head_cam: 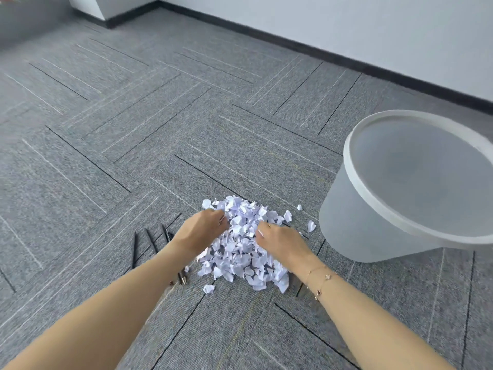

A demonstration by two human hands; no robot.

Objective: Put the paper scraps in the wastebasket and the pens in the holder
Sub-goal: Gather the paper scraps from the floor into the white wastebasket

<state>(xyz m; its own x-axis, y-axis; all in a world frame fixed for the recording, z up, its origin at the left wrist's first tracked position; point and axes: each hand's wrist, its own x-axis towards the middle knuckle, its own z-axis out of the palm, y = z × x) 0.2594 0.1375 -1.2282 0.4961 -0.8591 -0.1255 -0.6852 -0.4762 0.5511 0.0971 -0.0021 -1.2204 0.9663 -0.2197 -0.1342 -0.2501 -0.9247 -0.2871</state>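
A heap of white paper scraps (241, 252) lies on the grey carpet in front of me. My left hand (201, 229) rests on the heap's left side, fingers curled into the scraps. My right hand (280, 241) presses on the right side, fingers also dug into the paper. Several dark pens (149, 243) lie on the carpet just left of the heap, partly hidden under my left forearm. The white wastebasket (354, 228) stands to the right of the heap, tilted in view. No pen holder is visible.
A few stray scraps (310, 225) lie between the heap and the wastebasket, and one (208, 289) near the front. A white wall with a dark skirting board (293, 44) runs along the back. Grey carpet (106, 129) stretches to the left.
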